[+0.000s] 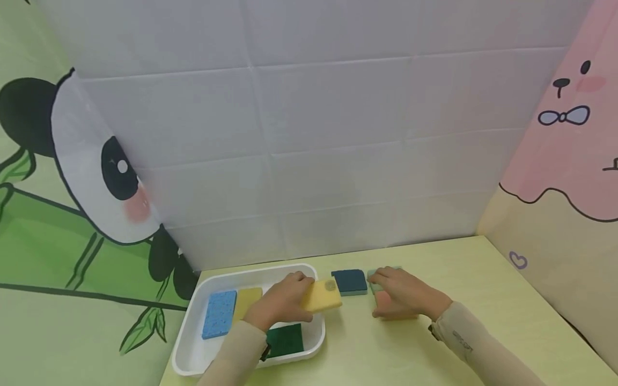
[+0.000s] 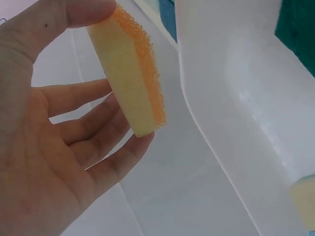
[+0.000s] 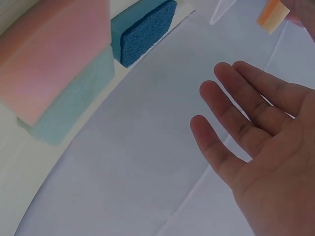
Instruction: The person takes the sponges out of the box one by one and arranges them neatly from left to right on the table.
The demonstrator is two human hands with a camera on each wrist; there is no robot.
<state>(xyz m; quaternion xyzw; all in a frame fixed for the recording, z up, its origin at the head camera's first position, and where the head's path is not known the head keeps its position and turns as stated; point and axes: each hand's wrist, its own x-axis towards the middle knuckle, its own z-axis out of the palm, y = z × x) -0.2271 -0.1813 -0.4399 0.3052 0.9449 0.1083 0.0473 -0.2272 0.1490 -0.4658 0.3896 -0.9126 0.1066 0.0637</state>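
- Two yellow sponges (image 1: 322, 296) (image 1: 247, 301)
- One light blue sponge (image 1: 219, 314)
- One dark green sponge (image 1: 286, 341)
- One dark blue sponge (image 1: 350, 281)
- One pale green sponge (image 3: 81, 101)
- One pink sponge (image 3: 59, 54)
- One tray (image 1: 191, 351)
- Two hands (image 1: 284, 300) (image 1: 404, 291)
- One tabletop (image 1: 483, 300)

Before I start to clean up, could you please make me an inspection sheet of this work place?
Surface: pale yellow table, with a white tray at left.
Job's things: in the tray, a light blue sponge, a mustard sponge and a dark green pad; on the table, a dark blue sponge, a pale green sponge and a pink sponge.
Clutter: nothing seen.
Left hand: holds a yellow sponge with an orange layer.
Right hand: fingers loosely extended, over the pink sponge; no grip seen.
Cables: nothing seen.
Surroundings: creased white sheet behind; panda picture left, pink cartoon figure right.
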